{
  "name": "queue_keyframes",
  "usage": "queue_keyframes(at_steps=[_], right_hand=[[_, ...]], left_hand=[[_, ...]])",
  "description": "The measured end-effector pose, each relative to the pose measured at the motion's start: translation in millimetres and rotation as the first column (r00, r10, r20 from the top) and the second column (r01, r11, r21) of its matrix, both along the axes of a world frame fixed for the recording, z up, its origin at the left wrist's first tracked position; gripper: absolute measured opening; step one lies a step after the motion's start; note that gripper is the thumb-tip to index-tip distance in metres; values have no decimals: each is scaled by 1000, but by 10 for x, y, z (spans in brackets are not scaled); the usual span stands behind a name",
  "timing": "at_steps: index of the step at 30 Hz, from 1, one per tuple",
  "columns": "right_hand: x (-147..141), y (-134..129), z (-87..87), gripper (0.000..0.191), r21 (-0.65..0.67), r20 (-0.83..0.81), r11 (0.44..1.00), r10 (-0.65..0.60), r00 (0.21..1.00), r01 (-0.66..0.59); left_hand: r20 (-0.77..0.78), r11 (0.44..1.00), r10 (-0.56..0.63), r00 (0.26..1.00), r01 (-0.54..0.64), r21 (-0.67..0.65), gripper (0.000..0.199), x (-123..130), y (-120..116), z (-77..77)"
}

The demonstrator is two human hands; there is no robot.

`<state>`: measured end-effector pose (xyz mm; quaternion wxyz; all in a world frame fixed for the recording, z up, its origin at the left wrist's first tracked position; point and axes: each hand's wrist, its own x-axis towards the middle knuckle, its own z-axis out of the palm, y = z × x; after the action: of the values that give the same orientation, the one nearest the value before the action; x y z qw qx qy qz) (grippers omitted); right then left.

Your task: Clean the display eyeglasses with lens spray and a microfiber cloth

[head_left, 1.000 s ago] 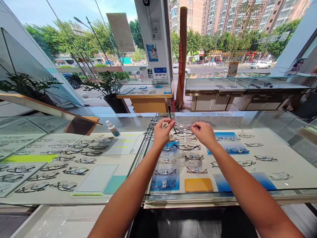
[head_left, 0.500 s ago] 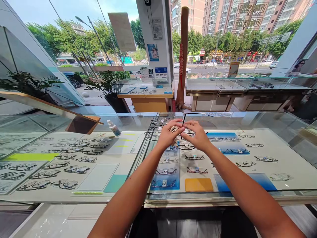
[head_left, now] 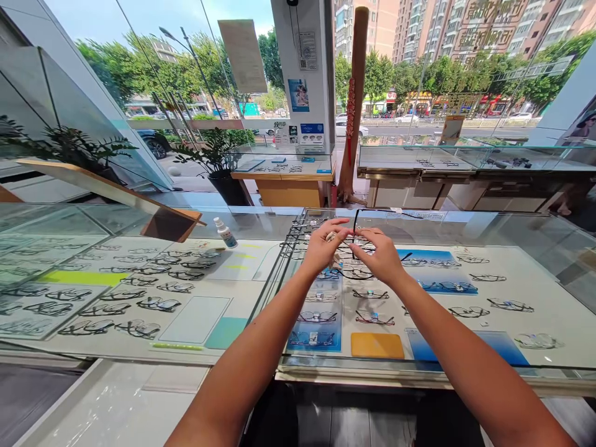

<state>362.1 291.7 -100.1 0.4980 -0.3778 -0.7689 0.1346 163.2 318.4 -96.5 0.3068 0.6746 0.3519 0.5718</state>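
Over the glass counter, my two hands meet at a pair of dark-framed eyeglasses (head_left: 356,218). One thin temple stands up between the hands and another dark piece runs off to the right; the lenses are mostly hidden. My left hand (head_left: 322,248) is closed around a crumpled beige cloth (head_left: 334,259), its fingertips at the frame. With thumb and fingers, my right hand (head_left: 380,253) pinches the eyeglasses from the other side. Beneath the hands, rows of spectacles (head_left: 371,294) lie inside the display case.
A small white spray bottle (head_left: 225,233) stands on the counter to the left. Beside it is a tilted wood-edged mirror or board (head_left: 172,223). An orange-yellow case (head_left: 377,346) lies in the display near its front edge. An open white drawer (head_left: 116,397) juts out at lower left.
The view has turned slightly left, so the scene sits further right. My hands stay together at the eyeglasses; the left thumb and fingers have drawn closer together near the frame.
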Motion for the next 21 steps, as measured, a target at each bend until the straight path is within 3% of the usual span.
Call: queue_keyframes(at_steps=[2, 3, 6, 9, 11, 15, 21], right_hand=[[25, -5, 26, 34, 10, -7, 1000, -13, 1000, 13], [42, -5, 40, 34, 14, -13, 1000, -25, 1000, 25], [94, 6, 72, 33, 30, -28, 997, -70, 997, 71], [130, 30, 76, 34, 42, -28, 995, -88, 996, 89], [139, 43, 64, 34, 49, -22, 995, -87, 996, 88], [138, 56, 32, 35, 55, -2, 995, -82, 997, 82], [133, 69, 9, 37, 63, 20, 995, -79, 997, 77]], left_hand=[[140, 975, 222, 965, -222, -19, 39, -119, 95, 19], [229, 939, 343, 911, -337, -63, 38, -213, 152, 37], [418, 762, 632, 652, -620, -185, 45, -606, 319, 99], [469, 574, 786, 402, -755, -316, 60, -1031, 429, 106], [475, 507, 831, 290, -747, -431, 66, -1252, 473, 56], [485, 483, 850, 205, -671, -563, 79, -1517, 544, -120], [571, 556, 802, 178, -572, -603, 85, -1730, 620, -241]])
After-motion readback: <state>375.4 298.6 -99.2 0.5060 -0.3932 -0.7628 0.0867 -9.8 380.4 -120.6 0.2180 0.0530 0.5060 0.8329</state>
